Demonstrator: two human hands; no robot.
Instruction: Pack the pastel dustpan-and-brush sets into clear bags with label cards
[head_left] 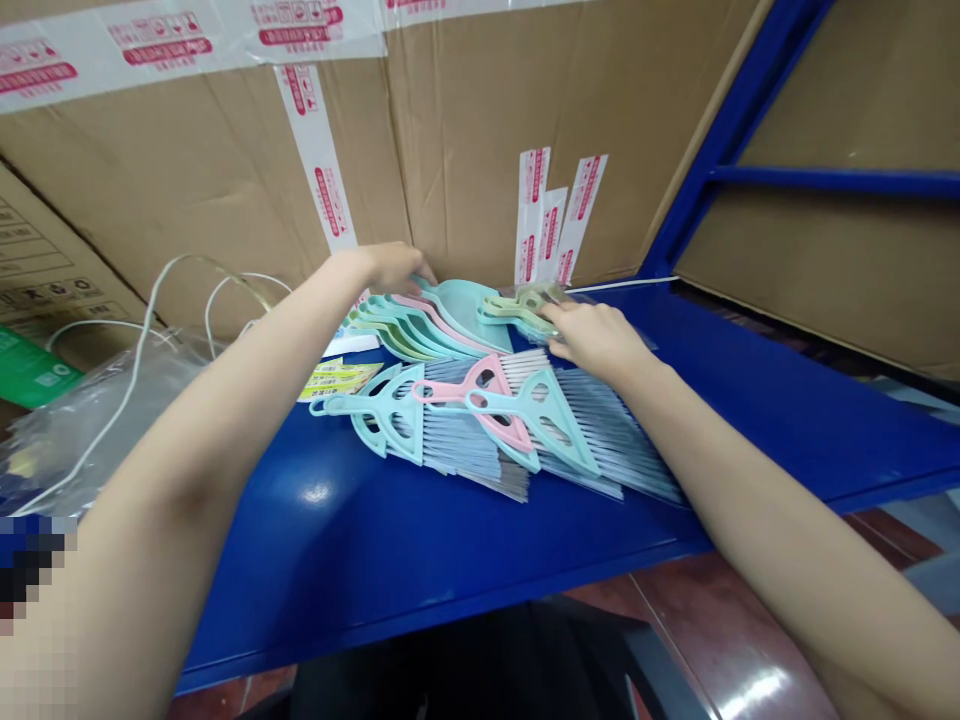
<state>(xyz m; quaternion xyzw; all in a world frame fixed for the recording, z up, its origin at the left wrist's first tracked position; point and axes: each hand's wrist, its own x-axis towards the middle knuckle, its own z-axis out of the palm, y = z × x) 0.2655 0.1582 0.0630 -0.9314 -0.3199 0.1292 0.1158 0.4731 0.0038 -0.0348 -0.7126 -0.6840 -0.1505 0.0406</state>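
My left hand (396, 268) reaches to the back of a row of nested dustpans (420, 325) in blue, green and pink. Its fingers curl over the blue dustpan (469, 310) at the end of the row. My right hand (600, 338) is closed on a clear plastic bag with green and blue handles (525, 305) showing in it; its fingertips are partly hidden. In front of both hands lie several small hand brushes, among them a pink brush (491, 385) and a blue brush (551, 420), overlapping with bristles toward the right.
The brushes and dustpans lie on a blue metal shelf (360, 560). Large taped cardboard boxes (465, 130) stand behind. A yellow label (341, 378), a white cable (150, 330) and clear plastic bags (120, 400) are at the left. A blue frame post (697, 190) rises at the right.
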